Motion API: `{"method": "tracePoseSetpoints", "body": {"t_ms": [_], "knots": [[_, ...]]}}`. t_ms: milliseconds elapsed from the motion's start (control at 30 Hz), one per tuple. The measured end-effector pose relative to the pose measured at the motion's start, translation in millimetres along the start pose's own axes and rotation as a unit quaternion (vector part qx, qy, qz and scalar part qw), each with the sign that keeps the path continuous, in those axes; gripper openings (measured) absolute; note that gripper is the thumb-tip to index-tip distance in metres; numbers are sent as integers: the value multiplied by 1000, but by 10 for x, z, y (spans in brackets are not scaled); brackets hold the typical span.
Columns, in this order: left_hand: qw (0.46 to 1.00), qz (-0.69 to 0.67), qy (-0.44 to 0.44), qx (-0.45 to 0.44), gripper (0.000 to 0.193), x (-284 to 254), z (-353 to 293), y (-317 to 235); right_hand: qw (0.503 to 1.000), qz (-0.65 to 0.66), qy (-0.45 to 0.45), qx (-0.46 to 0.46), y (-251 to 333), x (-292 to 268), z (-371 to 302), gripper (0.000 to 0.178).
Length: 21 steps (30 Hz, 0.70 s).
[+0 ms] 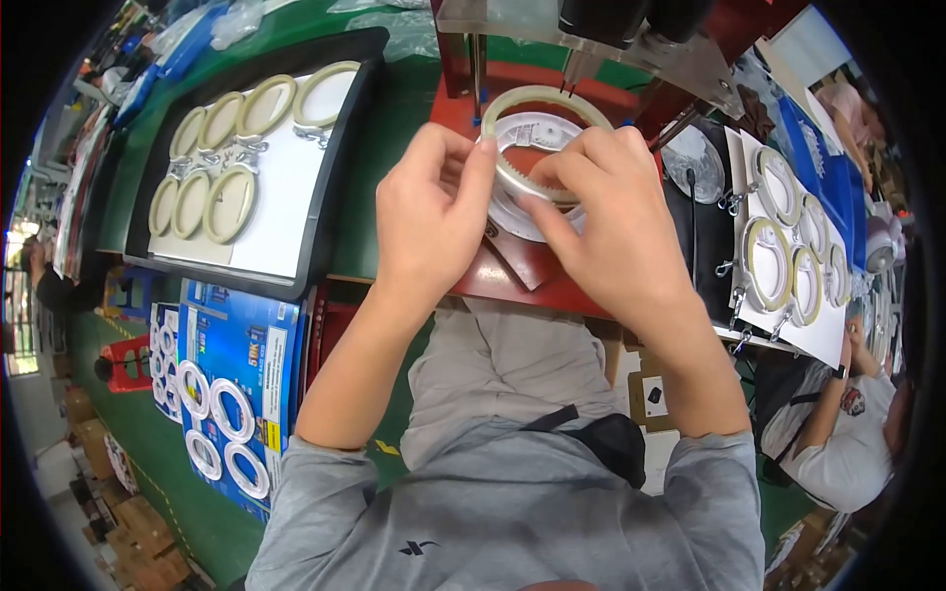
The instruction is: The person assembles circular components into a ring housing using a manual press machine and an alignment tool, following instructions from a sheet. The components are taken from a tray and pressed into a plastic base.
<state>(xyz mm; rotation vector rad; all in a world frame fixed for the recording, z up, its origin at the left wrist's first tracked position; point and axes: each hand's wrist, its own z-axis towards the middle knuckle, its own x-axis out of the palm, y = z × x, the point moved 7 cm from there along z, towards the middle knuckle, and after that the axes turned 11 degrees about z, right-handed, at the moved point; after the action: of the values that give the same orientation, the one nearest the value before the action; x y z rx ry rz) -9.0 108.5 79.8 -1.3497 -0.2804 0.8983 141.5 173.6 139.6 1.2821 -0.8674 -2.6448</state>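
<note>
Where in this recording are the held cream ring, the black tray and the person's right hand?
Held cream ring (pixel 544 94): head view, far side of its rim.
Black tray (pixel 333 187): head view, its right rim.
Right hand (pixel 619 215): head view, back of the hand.

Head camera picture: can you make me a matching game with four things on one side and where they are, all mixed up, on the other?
Things
1. cream round ring
2. black rectangular tray
3. blue flat printed panel
4. red flat base

Places
A. just below the tray in the picture, bearing thin white rings
B. underneath the two hands
C. between the left hand and the right hand, touched by both
D. at the upper left, bearing a white flat sheet

Right pairs: 1-C, 2-D, 3-A, 4-B
</note>
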Motion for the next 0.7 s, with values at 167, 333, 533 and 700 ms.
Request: {"method": "tracePoseSetpoints", "body": {"t_ms": [167, 333, 533, 700], "knots": [[984, 116, -3, 135, 10, -66, -167, -30, 999, -14, 31, 20, -151, -47, -59, 22], [977, 103, -3, 189, 12, -67, -236, 18, 999, -25, 38, 5, -96, -115, -61, 26], [981, 69, 3, 180, 17, -115, -236, 21, 972, -80, -185, -123, 65, -1431, 206, 26], [983, 41, -2, 179, 19, -64, -100, -149, 965, -107, -204, -123, -3168, -4321, -317, 26]]}}
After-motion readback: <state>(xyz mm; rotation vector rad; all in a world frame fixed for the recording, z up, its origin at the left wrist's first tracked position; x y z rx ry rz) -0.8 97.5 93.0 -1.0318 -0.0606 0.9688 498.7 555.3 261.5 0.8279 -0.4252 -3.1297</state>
